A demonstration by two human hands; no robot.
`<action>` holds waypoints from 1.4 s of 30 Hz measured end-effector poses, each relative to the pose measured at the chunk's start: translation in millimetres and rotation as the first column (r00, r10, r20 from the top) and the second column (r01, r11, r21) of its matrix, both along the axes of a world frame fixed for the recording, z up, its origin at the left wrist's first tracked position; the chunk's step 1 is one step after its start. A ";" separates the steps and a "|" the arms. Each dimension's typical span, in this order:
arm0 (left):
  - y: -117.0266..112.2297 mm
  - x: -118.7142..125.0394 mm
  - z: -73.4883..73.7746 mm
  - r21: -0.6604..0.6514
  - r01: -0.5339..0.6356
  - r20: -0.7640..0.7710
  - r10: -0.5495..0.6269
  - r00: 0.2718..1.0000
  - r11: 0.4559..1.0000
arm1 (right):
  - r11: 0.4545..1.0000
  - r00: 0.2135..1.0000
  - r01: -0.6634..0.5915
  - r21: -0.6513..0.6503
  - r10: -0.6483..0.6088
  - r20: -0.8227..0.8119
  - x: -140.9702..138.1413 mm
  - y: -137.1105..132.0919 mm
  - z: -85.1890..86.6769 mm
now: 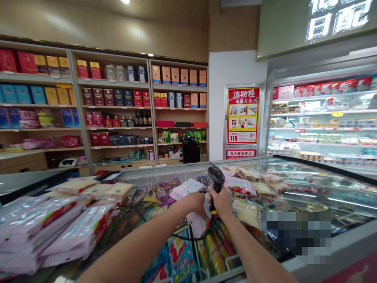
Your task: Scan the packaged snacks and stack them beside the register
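I find the glass-lidded chest freezer bearing a stack of pink packets on its left side. Over the freezer's middle, my left hand is at a single pink packet, grip undeterminable, and my right hand is closed around a black handheld barcode scanner.

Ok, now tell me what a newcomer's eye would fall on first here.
Probably the black handheld scanner gripped in the right hand, near the middle. Next, perhaps, the red-and-yellow poster on the white wall behind, and the glowing sign at top right. The pale pink packets heaped at the left front also stand out.
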State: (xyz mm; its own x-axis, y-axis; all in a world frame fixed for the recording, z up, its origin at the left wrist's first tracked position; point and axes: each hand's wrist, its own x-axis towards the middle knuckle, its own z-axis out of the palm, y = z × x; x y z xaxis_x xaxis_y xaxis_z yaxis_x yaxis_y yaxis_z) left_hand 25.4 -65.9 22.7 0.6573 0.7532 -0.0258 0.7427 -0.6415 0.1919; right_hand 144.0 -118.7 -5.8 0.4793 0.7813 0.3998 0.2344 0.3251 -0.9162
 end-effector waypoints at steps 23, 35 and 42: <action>11.1 -170.5 -30.7 -0.531 -0.072 0.845 0.533 0.026 0.845 | 0.891 0.861 -0.450 -0.052 0.418 -0.291 -49.0 1.2 14.4; -2.1 -142.6 -53.7 -0.403 -0.196 0.854 0.444 0.271 0.894 | 0.771 0.795 -0.601 -0.209 0.551 -0.253 -75.2 -27.0 3.9; -11.2 -133.0 -53.9 -0.416 -0.283 0.818 0.492 0.298 0.864 | 0.752 0.770 -0.633 -0.186 0.587 -0.249 -70.8 -36.4 1.9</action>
